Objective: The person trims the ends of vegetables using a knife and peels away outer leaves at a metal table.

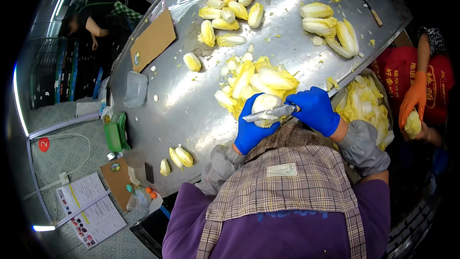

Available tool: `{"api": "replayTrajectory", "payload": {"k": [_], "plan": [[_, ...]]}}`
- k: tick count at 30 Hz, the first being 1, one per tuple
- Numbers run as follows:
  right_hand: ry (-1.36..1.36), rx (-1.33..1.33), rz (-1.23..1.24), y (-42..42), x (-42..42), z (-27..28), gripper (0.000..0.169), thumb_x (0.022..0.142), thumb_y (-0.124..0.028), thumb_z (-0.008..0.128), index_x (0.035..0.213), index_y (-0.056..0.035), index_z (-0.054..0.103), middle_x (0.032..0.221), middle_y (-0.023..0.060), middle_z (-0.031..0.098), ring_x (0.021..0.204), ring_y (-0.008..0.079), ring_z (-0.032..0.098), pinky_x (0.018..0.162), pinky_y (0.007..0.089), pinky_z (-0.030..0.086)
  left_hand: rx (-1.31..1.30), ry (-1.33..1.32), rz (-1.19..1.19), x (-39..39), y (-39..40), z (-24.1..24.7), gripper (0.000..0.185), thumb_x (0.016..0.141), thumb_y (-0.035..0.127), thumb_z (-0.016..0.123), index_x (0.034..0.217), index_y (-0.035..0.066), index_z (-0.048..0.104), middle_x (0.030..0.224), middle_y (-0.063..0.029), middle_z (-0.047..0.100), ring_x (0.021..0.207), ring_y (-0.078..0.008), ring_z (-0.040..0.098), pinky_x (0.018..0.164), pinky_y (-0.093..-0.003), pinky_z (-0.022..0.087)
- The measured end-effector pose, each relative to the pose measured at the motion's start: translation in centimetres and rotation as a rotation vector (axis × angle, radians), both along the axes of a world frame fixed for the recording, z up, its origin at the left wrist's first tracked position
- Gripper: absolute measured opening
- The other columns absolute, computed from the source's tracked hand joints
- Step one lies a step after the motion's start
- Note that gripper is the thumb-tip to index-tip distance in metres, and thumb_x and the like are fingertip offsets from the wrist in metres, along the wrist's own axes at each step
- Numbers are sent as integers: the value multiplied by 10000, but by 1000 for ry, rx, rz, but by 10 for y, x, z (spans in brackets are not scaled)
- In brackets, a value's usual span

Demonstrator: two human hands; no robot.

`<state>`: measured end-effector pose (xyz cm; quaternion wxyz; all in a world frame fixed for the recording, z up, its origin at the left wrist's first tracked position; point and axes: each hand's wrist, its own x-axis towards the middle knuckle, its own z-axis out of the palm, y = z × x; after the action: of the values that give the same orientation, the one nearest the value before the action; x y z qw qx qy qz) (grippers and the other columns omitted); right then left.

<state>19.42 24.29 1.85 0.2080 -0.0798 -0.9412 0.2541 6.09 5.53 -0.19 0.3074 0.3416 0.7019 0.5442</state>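
My left hand (251,129), in a blue glove, holds a napa cabbage (265,103) with its pale base end facing up. My right hand (314,109), also blue-gloved, grips the handle of a knife (271,113), whose blade lies across the cabbage base. Just beyond my hands is a heap of cut-off cabbage leaves (273,79) and base slices on the metal table (172,115). Many trimmed cabbages (237,9) lie at the far side. Several larger cabbages (320,27) rest at the far right, and small ones (181,156) sit at the lower left.
A second knife (375,16) lies near the right table edge. Below that edge stands a container of leaves (363,108). A co-worker in orange gloves (415,93) holds a cabbage piece at right. Cardboard (154,41), a clear plastic tub (136,89) and a green container (115,133) line the left edge.
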Motion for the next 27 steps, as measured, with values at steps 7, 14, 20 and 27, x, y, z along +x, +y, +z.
{"api": "replayTrajectory", "payload": {"k": [7,14,20,27], "plan": [[10,-30,-7,-5,-2,-10,94,799,-251,704,764,-176,659,641,50,624,566,258,624,538,361,465,-37,19,3,2,-11,4,821,668,181,909,1345,21,474,1232,-120,601,1142,-226,607,997,-361,500],[-256,-167,-212,25,17,-71,90,810,-254,693,836,-174,728,721,83,678,606,309,656,539,383,509,-40,161,24,5,-30,3,801,668,188,906,1335,15,497,1232,-118,601,1136,-217,601,1002,-355,481],[-44,-153,-2,-20,1,-15,124,761,-261,756,860,-190,736,690,64,669,594,272,647,561,362,482,-72,114,58,2,-24,-4,792,673,190,905,1329,30,490,1220,-123,611,1115,-247,625,968,-375,514],[-38,-78,22,-26,3,-12,103,798,-272,716,773,-193,654,646,38,628,569,245,633,543,360,472,-64,73,56,4,-23,-9,790,674,160,909,1329,38,485,1226,-118,605,1123,-236,621,970,-366,522]]}}
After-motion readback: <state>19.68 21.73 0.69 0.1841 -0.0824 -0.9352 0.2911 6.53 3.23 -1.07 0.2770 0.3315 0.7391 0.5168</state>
